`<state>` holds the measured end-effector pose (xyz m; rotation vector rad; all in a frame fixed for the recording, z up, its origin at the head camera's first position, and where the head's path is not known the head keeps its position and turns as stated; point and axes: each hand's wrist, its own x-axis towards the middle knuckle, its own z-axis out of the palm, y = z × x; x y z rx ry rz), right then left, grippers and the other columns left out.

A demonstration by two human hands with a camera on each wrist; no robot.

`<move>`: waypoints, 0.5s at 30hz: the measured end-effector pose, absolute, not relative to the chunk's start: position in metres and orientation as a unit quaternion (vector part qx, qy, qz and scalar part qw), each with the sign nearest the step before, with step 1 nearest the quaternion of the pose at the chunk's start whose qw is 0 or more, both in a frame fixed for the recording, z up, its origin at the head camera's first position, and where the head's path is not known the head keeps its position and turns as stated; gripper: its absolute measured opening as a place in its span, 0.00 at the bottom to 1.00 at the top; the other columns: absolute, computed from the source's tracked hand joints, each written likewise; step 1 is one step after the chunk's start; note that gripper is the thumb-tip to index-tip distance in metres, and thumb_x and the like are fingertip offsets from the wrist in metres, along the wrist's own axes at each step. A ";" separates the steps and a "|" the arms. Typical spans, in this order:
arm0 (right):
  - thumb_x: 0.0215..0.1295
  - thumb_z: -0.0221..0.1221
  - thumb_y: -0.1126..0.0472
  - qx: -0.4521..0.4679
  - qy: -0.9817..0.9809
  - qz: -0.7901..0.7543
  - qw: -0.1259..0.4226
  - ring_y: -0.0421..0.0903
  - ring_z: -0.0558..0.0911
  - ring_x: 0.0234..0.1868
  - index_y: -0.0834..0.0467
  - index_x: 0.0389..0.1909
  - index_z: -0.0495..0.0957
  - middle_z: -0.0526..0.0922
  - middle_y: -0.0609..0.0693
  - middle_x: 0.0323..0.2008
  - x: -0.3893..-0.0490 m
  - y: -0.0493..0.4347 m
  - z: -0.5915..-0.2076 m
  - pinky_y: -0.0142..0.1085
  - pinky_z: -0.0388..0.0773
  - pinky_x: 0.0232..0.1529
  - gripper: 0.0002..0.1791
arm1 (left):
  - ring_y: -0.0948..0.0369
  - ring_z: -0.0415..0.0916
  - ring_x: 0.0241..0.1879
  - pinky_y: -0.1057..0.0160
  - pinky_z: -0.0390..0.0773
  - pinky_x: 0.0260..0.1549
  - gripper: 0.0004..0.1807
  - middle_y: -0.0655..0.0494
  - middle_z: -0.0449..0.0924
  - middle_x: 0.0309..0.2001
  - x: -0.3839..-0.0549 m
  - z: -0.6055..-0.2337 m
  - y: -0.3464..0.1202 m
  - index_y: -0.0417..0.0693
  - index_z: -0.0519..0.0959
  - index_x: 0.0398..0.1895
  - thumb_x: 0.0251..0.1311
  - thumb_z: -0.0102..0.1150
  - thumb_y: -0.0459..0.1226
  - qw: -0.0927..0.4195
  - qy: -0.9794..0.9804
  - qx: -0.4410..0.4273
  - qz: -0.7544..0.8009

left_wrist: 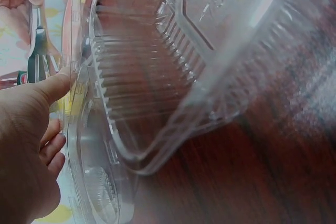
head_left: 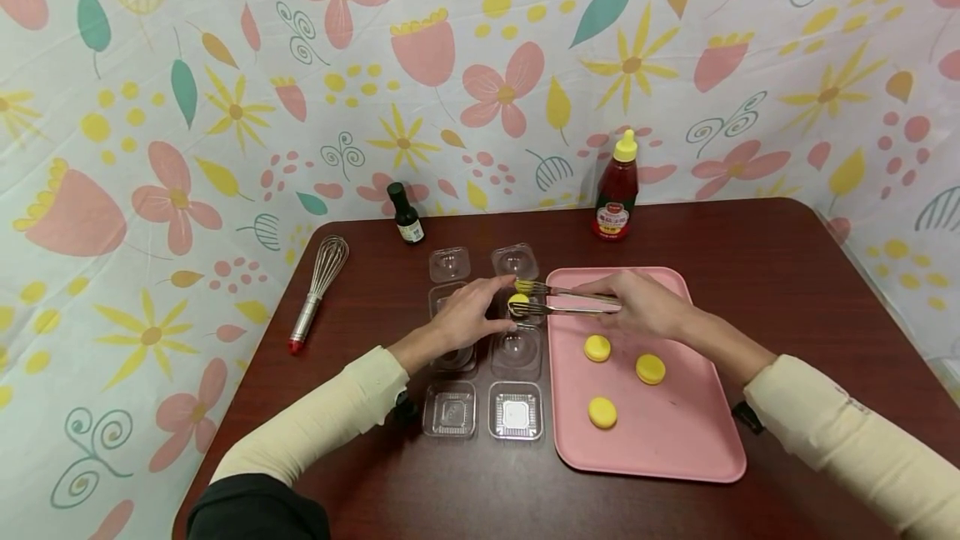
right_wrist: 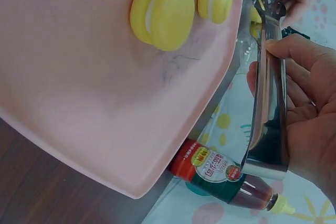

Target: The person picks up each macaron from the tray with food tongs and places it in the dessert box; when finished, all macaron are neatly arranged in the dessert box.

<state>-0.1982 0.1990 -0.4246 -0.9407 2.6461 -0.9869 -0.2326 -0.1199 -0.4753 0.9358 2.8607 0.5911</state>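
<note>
My right hand (head_left: 641, 302) grips metal serving tongs (right_wrist: 270, 129), which reach left over the tray's edge with their two arms apart. A yellow macaron (head_left: 518, 300) sits at the tong tips, over a clear plastic container in the middle column. My left hand (head_left: 468, 312) holds that container, finger on the far side and thumb on the near side. In the left wrist view its thumb (left_wrist: 59, 83) is at the clear rim, with other fingers curled below. Three more yellow macarons (head_left: 602, 412) lie on the pink tray (head_left: 660, 440).
Clear containers stand in two columns left of the tray, including an open one (head_left: 450, 411) at the front. A whisk (head_left: 318, 290) lies at left. A small dark bottle (head_left: 407, 215) and a red sauce bottle (head_left: 615, 190) stand along the back, before a floral cloth (head_left: 450, 107).
</note>
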 end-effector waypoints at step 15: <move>0.59 0.75 0.72 -0.300 0.892 -0.331 0.064 0.55 0.84 0.57 0.58 0.67 0.83 0.87 0.53 0.59 -0.193 0.213 -0.420 0.51 0.82 0.52 0.33 | 0.50 0.71 0.72 0.41 0.70 0.69 0.46 0.53 0.73 0.74 -0.231 -0.473 -0.120 0.50 0.67 0.81 0.63 0.76 0.52 0.040 0.928 0.311 0.201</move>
